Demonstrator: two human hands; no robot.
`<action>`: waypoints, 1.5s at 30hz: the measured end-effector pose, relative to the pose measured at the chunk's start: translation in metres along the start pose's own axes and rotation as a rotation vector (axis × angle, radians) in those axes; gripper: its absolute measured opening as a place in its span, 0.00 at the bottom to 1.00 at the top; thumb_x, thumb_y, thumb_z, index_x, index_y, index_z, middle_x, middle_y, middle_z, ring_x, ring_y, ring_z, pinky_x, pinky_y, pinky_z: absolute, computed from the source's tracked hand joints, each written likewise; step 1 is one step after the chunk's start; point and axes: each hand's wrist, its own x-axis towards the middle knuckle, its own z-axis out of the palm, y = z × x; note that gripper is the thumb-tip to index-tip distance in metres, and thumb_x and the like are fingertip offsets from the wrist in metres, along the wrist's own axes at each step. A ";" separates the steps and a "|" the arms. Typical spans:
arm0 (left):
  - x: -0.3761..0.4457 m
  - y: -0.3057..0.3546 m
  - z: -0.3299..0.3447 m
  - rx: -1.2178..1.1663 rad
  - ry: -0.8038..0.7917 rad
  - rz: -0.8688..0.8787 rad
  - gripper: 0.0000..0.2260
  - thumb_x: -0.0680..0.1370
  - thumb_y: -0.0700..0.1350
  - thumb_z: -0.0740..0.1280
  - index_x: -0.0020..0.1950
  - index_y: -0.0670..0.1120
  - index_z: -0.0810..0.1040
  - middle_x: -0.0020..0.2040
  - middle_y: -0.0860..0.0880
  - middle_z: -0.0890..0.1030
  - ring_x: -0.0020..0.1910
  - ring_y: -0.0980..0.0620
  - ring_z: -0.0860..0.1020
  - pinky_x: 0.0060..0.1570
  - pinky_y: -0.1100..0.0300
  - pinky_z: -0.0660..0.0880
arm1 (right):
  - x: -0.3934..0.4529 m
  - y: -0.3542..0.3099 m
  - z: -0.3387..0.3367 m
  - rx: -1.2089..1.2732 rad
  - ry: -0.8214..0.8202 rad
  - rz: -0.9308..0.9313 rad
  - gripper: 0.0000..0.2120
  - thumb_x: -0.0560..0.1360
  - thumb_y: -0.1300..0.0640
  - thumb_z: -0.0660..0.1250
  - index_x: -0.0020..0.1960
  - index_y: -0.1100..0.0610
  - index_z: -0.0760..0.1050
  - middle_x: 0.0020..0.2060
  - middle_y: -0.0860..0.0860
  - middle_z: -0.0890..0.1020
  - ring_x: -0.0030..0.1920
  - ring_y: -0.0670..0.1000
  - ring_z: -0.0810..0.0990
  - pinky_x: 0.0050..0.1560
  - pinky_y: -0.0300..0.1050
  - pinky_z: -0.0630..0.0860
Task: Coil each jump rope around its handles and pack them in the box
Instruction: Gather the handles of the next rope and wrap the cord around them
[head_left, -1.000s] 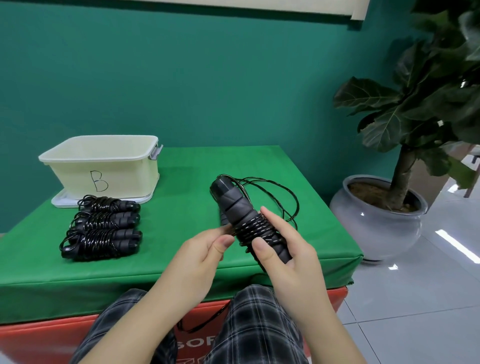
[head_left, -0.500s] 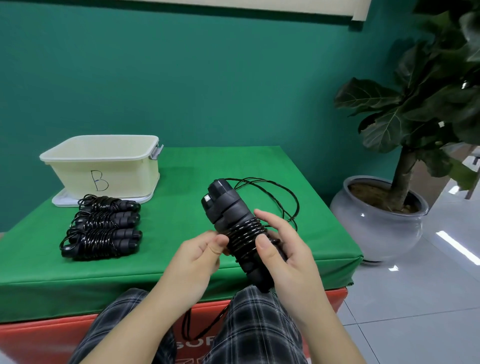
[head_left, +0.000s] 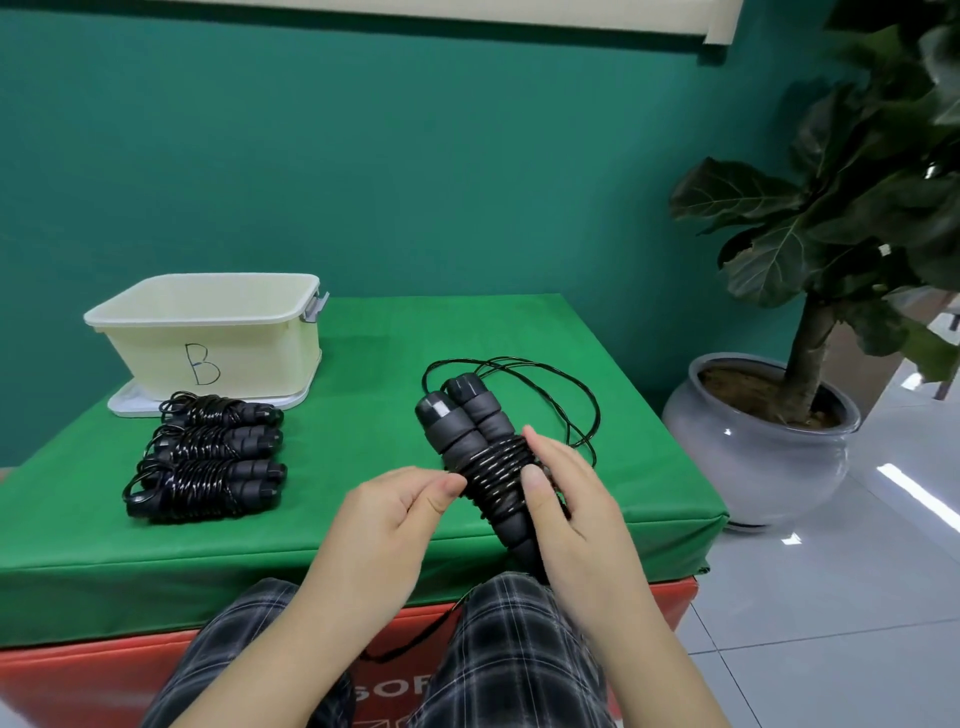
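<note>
A pair of black jump rope handles (head_left: 470, 441) is held side by side above the table's front edge, with black cord coiled round their middle. My right hand (head_left: 576, 514) grips the lower part of the handles, thumb over the coils. My left hand (head_left: 387, 525) pinches the cord at the left side of the coils. Loose cord (head_left: 561, 384) loops on the green cloth behind the handles, and another stretch hangs down between my knees. Several coiled jump ropes (head_left: 208, 457) lie in a row at the left. The cream box marked B (head_left: 208, 332) stands behind them.
The box stands on a white lid (head_left: 130, 402) on the green-covered table (head_left: 363, 332). A large potted plant (head_left: 763, 441) stands on the tiled floor right of the table. A green wall is close behind.
The handles have turned in my right hand, so both end caps now face up side by side. My left hand has stayed at the left of the coils.
</note>
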 end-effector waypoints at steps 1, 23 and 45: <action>0.000 0.001 0.001 0.006 -0.010 0.023 0.12 0.72 0.56 0.59 0.29 0.56 0.74 0.24 0.59 0.70 0.26 0.61 0.68 0.29 0.70 0.62 | 0.000 0.001 -0.002 -0.006 -0.013 0.014 0.22 0.73 0.39 0.57 0.66 0.39 0.65 0.61 0.29 0.67 0.63 0.29 0.65 0.62 0.26 0.62; 0.002 -0.016 0.002 0.029 -0.135 -0.008 0.08 0.79 0.48 0.58 0.46 0.58 0.75 0.31 0.58 0.70 0.29 0.59 0.66 0.32 0.64 0.63 | -0.004 -0.007 -0.008 0.200 0.130 0.015 0.21 0.70 0.48 0.66 0.63 0.39 0.70 0.50 0.42 0.82 0.48 0.41 0.80 0.48 0.32 0.74; 0.003 -0.012 -0.001 0.023 0.054 0.126 0.12 0.75 0.56 0.63 0.34 0.53 0.76 0.34 0.49 0.73 0.31 0.57 0.70 0.33 0.69 0.64 | -0.001 -0.007 -0.001 0.211 0.181 -0.184 0.12 0.75 0.47 0.59 0.57 0.37 0.74 0.55 0.41 0.75 0.59 0.50 0.76 0.60 0.37 0.70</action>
